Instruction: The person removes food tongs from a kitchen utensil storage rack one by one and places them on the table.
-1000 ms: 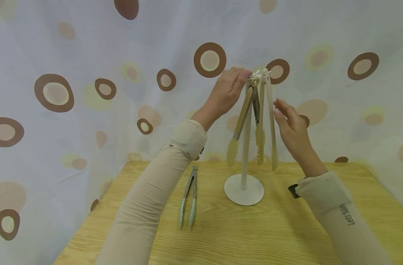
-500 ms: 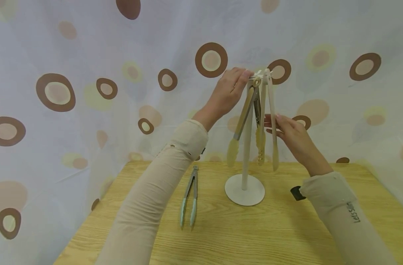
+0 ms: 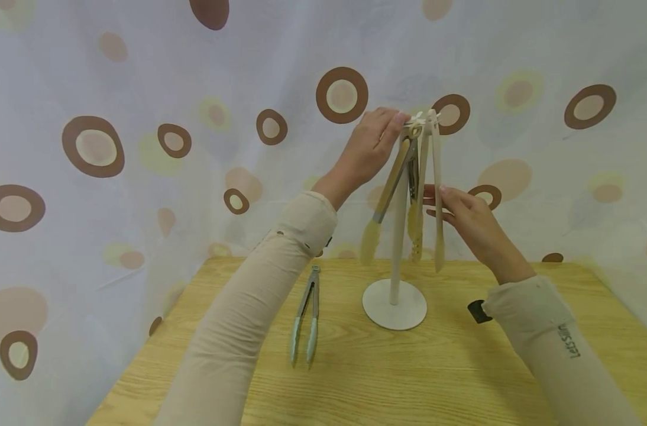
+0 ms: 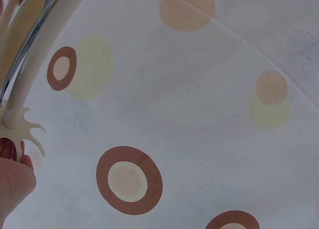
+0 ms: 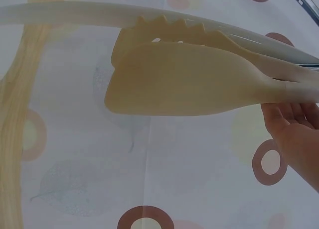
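A white utensil stand (image 3: 397,236) with a round base stands on the table. At its top my left hand (image 3: 367,148) grips the hooked disc; the left wrist view shows the fingers curled at the disc (image 4: 15,129). Beige tongs (image 3: 438,177) hang on the stand's right side, one head broad and flat (image 5: 184,79), the other slotted with a toothed edge. My right hand (image 3: 472,222) holds them partway down, thumb on the near arm and fingers behind. Metal tongs with yellow heads (image 3: 391,183) hang just left, spread apart.
Metal tongs with pale blue tips (image 3: 312,337) lie spread on the wooden table (image 3: 366,378), left of the stand. Behind the table hangs a pale curtain with brown ring patterns (image 3: 342,95).
My right hand has moved in from beside the beige tongs and taken hold of them. The lower ends of both hanging tongs have swung slightly left. My left hand stays on the stand's top.
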`<state>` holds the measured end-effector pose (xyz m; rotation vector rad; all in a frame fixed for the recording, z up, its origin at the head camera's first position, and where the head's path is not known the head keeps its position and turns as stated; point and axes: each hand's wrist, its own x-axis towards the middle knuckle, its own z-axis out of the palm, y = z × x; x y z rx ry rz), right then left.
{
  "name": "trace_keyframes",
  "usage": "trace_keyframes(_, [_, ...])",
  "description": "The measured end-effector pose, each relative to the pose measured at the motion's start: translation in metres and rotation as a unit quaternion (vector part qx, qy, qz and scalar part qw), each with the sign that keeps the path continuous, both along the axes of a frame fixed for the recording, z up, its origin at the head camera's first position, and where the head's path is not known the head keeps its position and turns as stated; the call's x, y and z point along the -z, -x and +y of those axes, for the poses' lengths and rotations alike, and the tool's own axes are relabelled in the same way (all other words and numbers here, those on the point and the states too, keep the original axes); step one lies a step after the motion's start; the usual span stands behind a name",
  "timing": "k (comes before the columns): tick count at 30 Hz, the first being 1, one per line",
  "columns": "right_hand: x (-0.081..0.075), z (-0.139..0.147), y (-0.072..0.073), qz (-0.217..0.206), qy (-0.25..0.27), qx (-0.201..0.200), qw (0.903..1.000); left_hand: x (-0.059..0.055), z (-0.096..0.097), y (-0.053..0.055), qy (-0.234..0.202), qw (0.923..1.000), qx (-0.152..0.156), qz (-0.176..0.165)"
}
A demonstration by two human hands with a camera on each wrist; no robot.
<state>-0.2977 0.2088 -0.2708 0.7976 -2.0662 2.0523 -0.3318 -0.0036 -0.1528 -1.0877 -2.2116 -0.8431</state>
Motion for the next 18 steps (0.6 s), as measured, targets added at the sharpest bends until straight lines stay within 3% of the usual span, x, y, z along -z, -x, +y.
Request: trace_keyframes(18, [-0.0001, 0.0055, -0.0085, 0.009, 0.006, 0.006, 0.9999, 0.0009, 0.0008, 0.0013, 0.001, 1.0, -0.004, -0.002])
